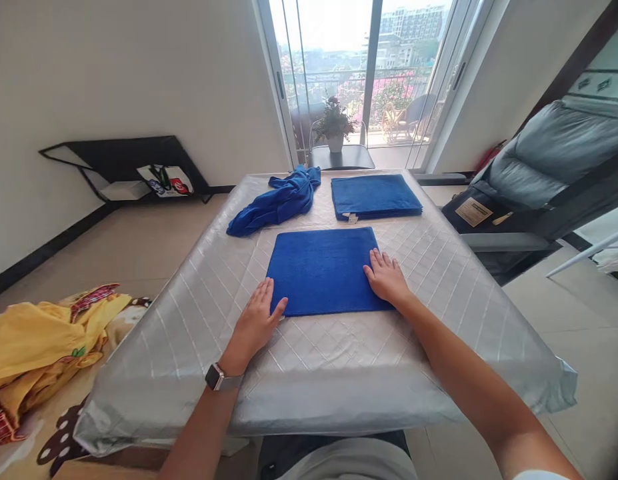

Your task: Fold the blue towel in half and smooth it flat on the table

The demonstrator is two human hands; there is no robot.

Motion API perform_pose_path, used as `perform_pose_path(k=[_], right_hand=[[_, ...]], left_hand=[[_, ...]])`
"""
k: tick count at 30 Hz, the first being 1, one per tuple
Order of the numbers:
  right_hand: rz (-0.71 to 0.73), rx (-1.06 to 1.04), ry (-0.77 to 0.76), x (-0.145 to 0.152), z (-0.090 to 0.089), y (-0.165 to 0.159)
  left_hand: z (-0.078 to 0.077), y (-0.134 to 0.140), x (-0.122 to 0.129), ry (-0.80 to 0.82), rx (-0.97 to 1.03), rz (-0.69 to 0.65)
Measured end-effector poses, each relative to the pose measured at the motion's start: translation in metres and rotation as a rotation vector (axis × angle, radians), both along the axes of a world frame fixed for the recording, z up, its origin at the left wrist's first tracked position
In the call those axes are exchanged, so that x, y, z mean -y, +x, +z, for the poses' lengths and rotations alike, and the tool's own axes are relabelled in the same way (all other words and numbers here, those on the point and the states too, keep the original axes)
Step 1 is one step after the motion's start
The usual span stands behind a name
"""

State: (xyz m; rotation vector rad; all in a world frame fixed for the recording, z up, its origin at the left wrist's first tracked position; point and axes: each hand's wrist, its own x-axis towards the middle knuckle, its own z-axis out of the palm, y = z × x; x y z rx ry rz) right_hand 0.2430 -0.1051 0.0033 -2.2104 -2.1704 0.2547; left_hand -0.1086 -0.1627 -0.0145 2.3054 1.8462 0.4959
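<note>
A blue cloth (pixel 323 273), flat and rectangular, lies in front of me on the table. At its left edge rests my left hand (pixel 259 312), fingers stretched out and the thumb over the near left corner. My right hand (pixel 386 275) lies flat along the cloth's right edge with its fingers extended. Neither hand grips anything. Behind to the right sits a neat stack of folded blue cloths (pixel 376 195) with a white tag at its near edge. Crumpled blue cloths (pixel 281 201) lie in a loose heap at the back left.
A silvery quilted cover (pixel 189 340) drapes over the table. Yellow clothing (pixel 53 340) lies low on the left. A grey padded chair (pixel 563 160) stands at right, and a potted plant (pixel 335 127) sits on a chair (pixel 343 158) by the glass doors.
</note>
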Motion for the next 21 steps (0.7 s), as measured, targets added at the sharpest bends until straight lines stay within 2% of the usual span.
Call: perform_pose_path(k=[2, 4, 7, 11, 13, 16, 18, 21], right_hand=[[0.009, -0.01, -0.009, 0.0, 0.001, 0.002], [0.013, -0.017, -0.024, -0.001, 0.002, 0.002], [0.021, -0.025, -0.032, -0.002, 0.004, 0.002], [0.014, -0.017, -0.002, 0.0, 0.004, 0.002], [0.017, 0.006, 0.022, 0.002, 0.004, 0.003], [0.036, 0.032, 0.013, 0.002, 0.003, 0.005], [0.032, 0.034, -0.003, 0.001, 0.003, 0.005], [0.016, 0.024, -0.008, 0.0, 0.003, 0.004]], left_hand=[[0.009, 0.005, 0.002, 0.026, 0.024, 0.013], [0.019, 0.015, 0.004, 0.033, 0.01, -0.041], [0.035, 0.046, 0.001, 0.021, -0.059, -0.244], [0.047, 0.116, -0.022, 0.033, -0.117, -0.518], [0.045, 0.156, -0.041, 0.041, -0.12, -0.608], [0.035, 0.203, -0.071, 0.045, -0.117, -0.628], [0.025, 0.219, -0.085, 0.025, -0.121, -0.573], [0.011, 0.218, -0.095, -0.007, -0.132, -0.481]])
